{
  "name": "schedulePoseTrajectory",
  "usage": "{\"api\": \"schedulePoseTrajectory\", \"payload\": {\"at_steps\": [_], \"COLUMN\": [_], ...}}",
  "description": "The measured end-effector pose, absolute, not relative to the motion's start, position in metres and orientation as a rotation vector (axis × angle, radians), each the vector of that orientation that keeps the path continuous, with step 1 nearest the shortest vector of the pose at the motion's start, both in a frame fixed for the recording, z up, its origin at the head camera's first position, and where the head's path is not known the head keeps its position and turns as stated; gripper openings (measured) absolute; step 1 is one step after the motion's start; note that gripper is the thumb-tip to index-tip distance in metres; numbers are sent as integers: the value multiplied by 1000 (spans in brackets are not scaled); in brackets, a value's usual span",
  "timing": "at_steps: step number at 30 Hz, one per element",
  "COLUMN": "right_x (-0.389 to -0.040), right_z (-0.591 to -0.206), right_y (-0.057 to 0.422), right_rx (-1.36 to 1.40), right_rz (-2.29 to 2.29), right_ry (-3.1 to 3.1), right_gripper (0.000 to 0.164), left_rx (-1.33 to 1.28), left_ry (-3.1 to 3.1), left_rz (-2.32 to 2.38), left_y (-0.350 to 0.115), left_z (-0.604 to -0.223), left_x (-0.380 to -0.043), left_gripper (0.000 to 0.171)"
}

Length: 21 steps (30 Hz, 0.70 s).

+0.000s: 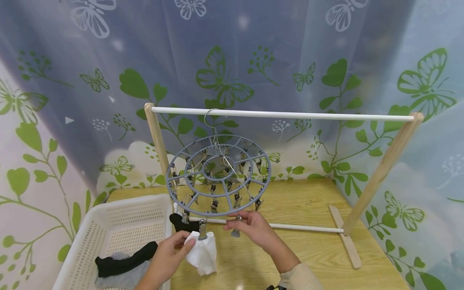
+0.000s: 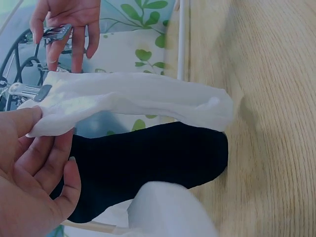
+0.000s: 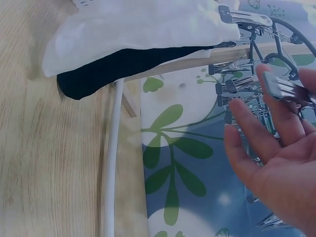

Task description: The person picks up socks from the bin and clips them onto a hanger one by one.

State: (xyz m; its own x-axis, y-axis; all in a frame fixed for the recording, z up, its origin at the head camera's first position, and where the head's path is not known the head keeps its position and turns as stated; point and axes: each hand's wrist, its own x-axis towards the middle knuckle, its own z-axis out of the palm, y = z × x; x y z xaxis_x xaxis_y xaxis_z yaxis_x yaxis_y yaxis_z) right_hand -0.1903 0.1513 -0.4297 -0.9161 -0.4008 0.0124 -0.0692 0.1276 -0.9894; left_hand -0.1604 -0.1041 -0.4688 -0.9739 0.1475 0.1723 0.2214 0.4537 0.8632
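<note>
A white sock hangs from a metal clip on the near rim of a round grey hanger. My left hand pinches the sock's upper edge, beside that clip. Just right of it, my right hand holds another metal clip between thumb and forefinger, its other fingers spread in the right wrist view. No cloth shows in this second clip. A black sock hangs behind the white one, its toe end close over the table.
The hanger hooks over the white top bar of a wooden-legged rack, with several clips dangling. At left stands a white basket with a black sock and grey cloth inside. A lower white bar crosses above the wooden table.
</note>
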Motion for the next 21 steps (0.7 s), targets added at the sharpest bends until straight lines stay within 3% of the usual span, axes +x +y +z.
{"api": "schedulePoseTrajectory", "payload": {"at_steps": [21], "right_x": [-189], "right_z": [-436], "right_y": [151], "right_rx": [-528], "right_rz": [-1868], "right_ry": [2161], "right_gripper": [33], "left_rx": [-328], "left_ry": [-2637], "left_rz": [-1561], "left_y": [-105], "left_z": [-468], "left_x": [-162], "left_gripper": [11]}}
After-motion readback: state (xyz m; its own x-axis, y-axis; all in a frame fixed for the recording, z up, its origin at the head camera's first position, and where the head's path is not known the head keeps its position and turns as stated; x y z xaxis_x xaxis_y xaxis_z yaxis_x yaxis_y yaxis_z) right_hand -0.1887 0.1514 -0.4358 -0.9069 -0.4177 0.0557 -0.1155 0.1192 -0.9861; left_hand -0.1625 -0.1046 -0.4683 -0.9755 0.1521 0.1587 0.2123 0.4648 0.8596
